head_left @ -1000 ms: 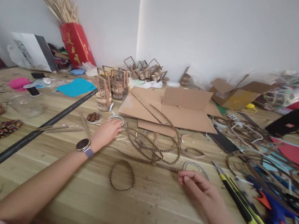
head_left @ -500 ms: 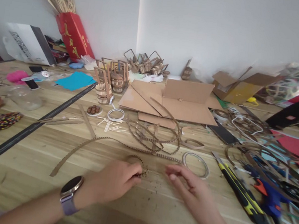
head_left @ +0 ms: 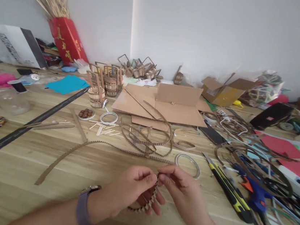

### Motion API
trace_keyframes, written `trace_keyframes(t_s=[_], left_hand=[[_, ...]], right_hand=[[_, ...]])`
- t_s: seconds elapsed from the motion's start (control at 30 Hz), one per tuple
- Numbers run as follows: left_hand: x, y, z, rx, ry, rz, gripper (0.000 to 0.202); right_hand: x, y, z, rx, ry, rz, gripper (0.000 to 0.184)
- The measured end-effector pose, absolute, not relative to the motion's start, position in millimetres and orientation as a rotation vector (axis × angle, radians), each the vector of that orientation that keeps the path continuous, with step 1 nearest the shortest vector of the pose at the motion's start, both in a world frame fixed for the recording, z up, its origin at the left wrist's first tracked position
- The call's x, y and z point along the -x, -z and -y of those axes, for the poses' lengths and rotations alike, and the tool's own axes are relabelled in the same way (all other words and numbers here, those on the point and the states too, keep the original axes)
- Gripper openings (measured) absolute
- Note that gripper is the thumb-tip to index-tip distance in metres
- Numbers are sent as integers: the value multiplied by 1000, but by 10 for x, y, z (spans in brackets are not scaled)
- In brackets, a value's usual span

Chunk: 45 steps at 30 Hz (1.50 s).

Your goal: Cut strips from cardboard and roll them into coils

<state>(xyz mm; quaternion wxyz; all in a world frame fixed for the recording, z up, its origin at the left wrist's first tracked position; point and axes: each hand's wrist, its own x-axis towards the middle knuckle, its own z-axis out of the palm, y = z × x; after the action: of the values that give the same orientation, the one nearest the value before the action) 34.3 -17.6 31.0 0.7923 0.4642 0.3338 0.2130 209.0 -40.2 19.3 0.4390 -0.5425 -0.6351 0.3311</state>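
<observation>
Currently, we list one notched loop (head_left: pixel 152 199) above the near tabletop (head_left: pixel 77 169), left hand (head_left: pixel 128 184) and right hand (head_left: pixel 186 192) both pinching its upper part, seemingly mid-adjustment, the next move likely calling for steady pressure.

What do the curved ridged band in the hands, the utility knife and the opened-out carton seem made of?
Ridged band: matte brown, perhaps corrugated cardboard, from its toothed edge. Utility knife: smooth black and yellow, so probably plastic; greyish blade, likely metal. Opened-out carton: apparently matte brown cardboard, its flap creased upright.
</observation>
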Motion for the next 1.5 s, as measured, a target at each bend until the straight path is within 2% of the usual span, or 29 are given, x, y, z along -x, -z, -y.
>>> trace_keyframes(t_s=[0.2, 0.33, 0.47, 0.6, 0.73, 0.97, 1.5], left_hand=[[-316, -219, 124, -1087, -478, -723, 58], [-259, -195, 129, -1316, -551, -822, 47], [-206, -173, 111, -1533, -582, -945, 39], [-186, -164, 89, -1724, -599, -983, 33], [-188, -148, 94, -1811, -563, -935, 31], [-205, -115, 82, -1750, -516, -970, 35], [-226, -44, 132, -1602, -516, -900, 41]], right_hand=[[-2060, -106, 451, 1247, -448, 1717, 13], [-2020, -92, 467, 1124, -281, 1781, 10], [-2017, -80, 471, 1080, -355, 1806, 12], [-2085, -56, 435, 1125, -651, 1813, 9], [-2149, -23, 377, 1161, -852, 1808, 15], [-2149, 0, 380, 1112, -690, 1922, 22], [-2048, -18, 469, 1080, -403, 1941, 17]])
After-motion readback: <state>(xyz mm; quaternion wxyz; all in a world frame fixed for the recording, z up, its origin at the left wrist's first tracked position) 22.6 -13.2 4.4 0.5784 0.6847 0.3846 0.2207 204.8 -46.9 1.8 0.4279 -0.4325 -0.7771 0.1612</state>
